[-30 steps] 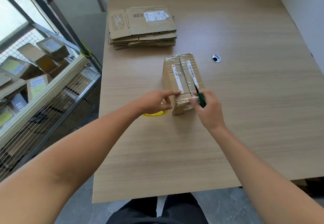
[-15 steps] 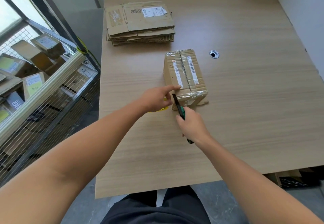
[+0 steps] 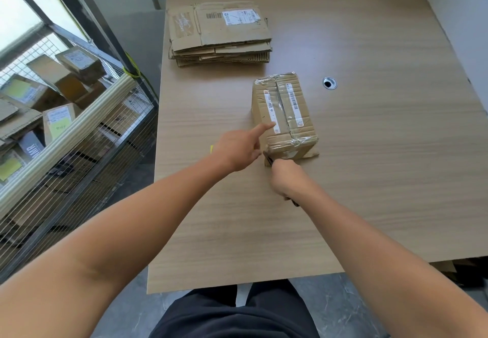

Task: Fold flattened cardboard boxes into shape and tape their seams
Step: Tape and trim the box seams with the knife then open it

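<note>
Left hand (image 3: 237,150), forefinger straight, presses box (image 3: 286,110); right hand (image 3: 289,179) clutches cutter (image 3: 268,160); cage (image 3: 79,131) holds parcels (image 3: 79,61)

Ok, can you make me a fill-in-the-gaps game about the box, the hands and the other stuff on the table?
1. The right hand grips a knife at the ____ end of the taped box.
2. The left hand touches the box top with ____ straight finger.
3. The pile of flat cardboard lies ____ away than the taped box.
4. The round hole in the table is on the box's ____ side.
Missing words: near; one; farther; right.
</note>
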Motion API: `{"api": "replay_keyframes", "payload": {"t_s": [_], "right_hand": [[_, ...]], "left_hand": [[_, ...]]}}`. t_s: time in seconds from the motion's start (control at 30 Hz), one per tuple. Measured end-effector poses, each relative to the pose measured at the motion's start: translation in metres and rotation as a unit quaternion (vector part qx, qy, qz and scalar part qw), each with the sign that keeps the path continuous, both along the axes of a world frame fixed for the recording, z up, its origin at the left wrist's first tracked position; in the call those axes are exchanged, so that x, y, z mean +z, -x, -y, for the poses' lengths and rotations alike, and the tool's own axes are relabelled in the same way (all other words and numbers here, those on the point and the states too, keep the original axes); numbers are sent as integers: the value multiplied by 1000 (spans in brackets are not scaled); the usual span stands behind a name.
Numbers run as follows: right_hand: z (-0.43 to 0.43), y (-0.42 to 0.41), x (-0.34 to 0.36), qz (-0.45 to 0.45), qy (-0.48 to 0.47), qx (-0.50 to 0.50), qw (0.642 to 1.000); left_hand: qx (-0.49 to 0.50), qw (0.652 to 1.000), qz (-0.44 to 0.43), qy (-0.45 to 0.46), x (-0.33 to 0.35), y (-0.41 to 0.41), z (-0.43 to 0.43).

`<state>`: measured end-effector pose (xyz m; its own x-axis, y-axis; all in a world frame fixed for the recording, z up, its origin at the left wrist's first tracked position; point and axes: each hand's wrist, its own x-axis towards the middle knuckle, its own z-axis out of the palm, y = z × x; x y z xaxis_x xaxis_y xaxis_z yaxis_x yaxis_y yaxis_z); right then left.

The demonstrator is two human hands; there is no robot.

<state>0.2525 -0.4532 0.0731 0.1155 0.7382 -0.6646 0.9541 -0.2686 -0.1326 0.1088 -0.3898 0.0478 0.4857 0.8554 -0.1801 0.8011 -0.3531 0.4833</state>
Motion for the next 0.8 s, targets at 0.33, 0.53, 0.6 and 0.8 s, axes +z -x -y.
{"api": "replay_keyframes", "payload": {"t_s": [0.33,0.53,0.6,0.8], "right_hand": [[37,-12,-50,-58,-22,-29,998],[46,6,-72,-94,-51,-45,993],[43,16,-77,-107,-64,-37,991],[27,49,-90,-188,-81,-17,979]], "left_hand": [[102,994,4,25,-32,53,16],[164,987,0,1,-54,96,39],[172,985,17,-8,-55,101,44],[141,973,-159,-89,-76,108,73]]}}
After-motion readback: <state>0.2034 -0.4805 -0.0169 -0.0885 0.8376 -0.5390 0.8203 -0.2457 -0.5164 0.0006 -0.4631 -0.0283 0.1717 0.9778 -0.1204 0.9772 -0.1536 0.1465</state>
